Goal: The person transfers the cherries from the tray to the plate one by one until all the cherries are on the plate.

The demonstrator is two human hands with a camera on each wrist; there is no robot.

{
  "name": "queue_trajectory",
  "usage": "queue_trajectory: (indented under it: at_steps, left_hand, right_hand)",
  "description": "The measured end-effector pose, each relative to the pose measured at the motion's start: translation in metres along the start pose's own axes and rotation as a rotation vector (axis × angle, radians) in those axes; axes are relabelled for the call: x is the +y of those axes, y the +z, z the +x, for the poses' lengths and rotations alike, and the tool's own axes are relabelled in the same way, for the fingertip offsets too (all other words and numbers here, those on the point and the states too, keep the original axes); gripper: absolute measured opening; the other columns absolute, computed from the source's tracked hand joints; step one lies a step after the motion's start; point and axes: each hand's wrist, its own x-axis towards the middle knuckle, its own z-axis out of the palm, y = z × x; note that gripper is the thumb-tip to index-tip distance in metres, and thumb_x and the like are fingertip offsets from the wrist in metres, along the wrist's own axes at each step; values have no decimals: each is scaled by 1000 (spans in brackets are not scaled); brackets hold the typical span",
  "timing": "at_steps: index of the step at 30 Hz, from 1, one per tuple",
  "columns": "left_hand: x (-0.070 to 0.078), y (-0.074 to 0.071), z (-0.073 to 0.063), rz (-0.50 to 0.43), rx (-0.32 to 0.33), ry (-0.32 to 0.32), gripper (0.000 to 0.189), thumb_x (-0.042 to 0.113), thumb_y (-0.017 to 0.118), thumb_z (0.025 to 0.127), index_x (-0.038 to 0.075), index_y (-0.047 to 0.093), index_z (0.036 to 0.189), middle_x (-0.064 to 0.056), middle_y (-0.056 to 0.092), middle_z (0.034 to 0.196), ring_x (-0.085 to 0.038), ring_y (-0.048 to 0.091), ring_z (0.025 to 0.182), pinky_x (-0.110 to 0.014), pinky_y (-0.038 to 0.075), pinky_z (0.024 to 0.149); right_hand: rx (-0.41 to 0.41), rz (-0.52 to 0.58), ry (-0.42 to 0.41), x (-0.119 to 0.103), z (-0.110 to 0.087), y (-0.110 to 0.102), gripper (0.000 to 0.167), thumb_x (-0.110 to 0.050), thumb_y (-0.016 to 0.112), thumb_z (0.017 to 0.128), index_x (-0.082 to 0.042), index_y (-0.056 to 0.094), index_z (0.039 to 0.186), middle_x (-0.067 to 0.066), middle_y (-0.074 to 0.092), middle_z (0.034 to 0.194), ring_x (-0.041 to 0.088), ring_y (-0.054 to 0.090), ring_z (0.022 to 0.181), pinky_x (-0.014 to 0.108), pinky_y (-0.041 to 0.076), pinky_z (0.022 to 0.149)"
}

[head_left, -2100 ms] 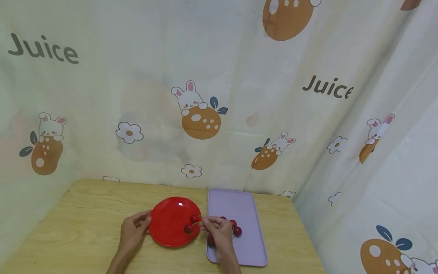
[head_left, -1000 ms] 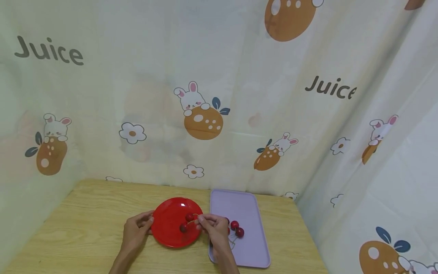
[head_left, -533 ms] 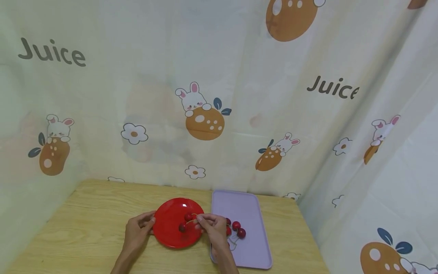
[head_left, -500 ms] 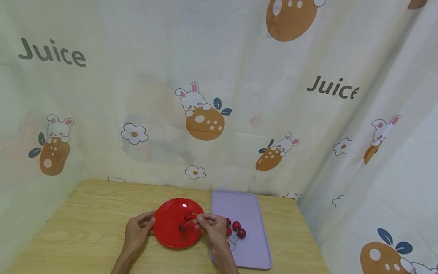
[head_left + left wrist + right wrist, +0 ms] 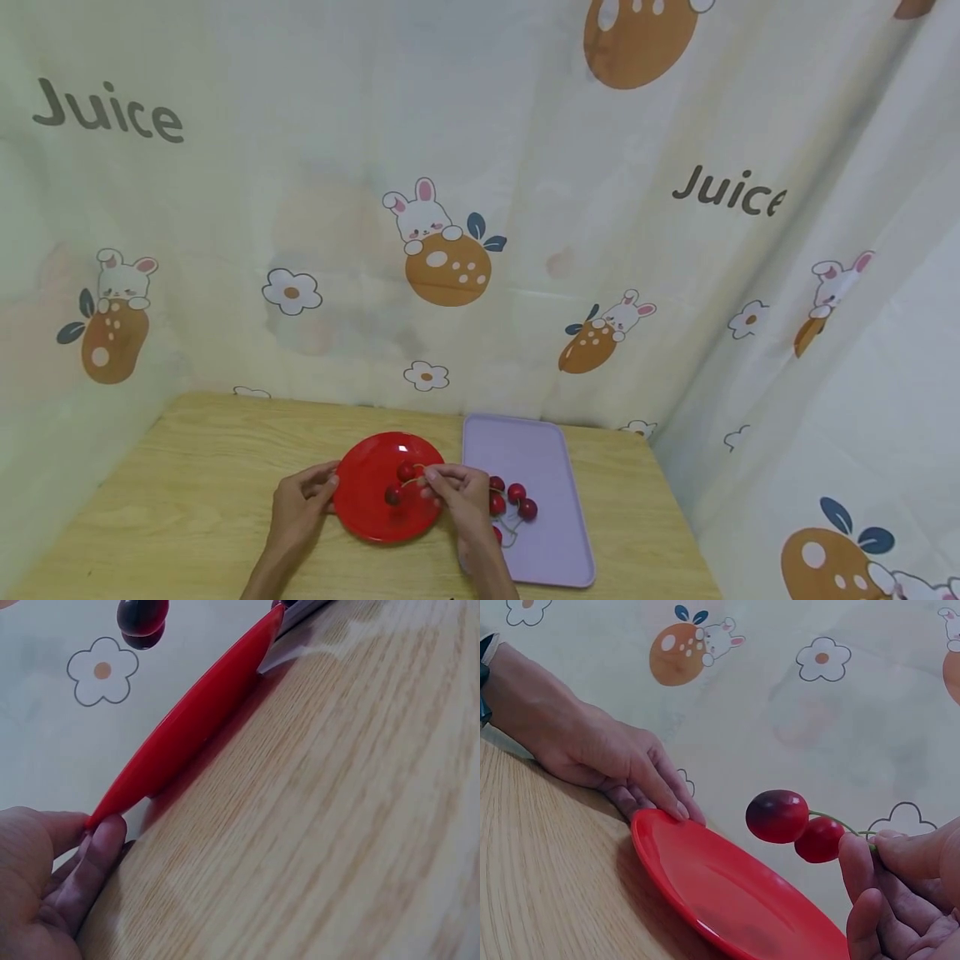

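My left hand (image 5: 298, 507) pinches the left rim of a round red plate (image 5: 363, 492), thumb on top and fingers below, as the left wrist view shows. Between thumb and fingertips, my right hand (image 5: 467, 500) holds a pair of dark red cherries (image 5: 778, 816) by their thin green stems. The pair hangs over the right half of the plate, with a gap below it in the left wrist view. Several more cherries (image 5: 516, 493) with stems lie on a lilac tray (image 5: 551, 546), partly hidden behind my right hand.
The tray stands just right of the plate on a light wooden table (image 5: 225, 450). A pale curtain (image 5: 345, 333) printed with rabbits, fruit and flowers hangs behind the table and along its sides.
My right hand has carried the two cherries leftward from the plate's right edge, farther in over the plate. The left hand keeps its hold on the rim.
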Motion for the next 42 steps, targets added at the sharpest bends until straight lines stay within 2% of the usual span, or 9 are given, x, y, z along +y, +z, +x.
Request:
queue_trajectory:
  at_steps: [7, 16, 35, 42]
  left_hand:
    - [2, 1, -2, -23, 6, -11, 32, 2, 69, 106, -1, 73, 137, -22, 76, 119, -7, 74, 80, -29, 72, 69]
    - [4, 2, -4, -26, 21, 29, 30, 0, 70, 104, -2, 74, 134, -22, 78, 116, -6, 74, 77, -28, 71, 67]
    - [3, 2, -1, -36, 1, 24, 32, 2, 69, 106, -3, 72, 137, -25, 77, 120, -6, 74, 78, -27, 71, 68]
    - [3, 1, -1, -10, 5, 23, 32, 2, 69, 106, -3, 73, 137, -24, 77, 119, -5, 74, 78, -27, 71, 67]
  right_hand:
    - [2, 9, -28, -1, 2, 6, 29, -11, 80, 100, 13, 77, 115, 5, 84, 86, 5, 76, 70, 14, 57, 62]
    - [-5, 21, -44, 3, 6, 11, 29, -7, 79, 100, 18, 75, 116, 2, 83, 81, 3, 75, 66, 12, 56, 60]
    - [-25, 20, -28, 9, 7, 23, 28, -8, 79, 100, 15, 76, 115, 9, 83, 85, 7, 75, 66, 13, 57, 59]
    - [-30, 23, -22, 9, 7, 28, 28, -8, 80, 100, 15, 76, 115, 9, 84, 85, 6, 75, 66, 14, 57, 59]
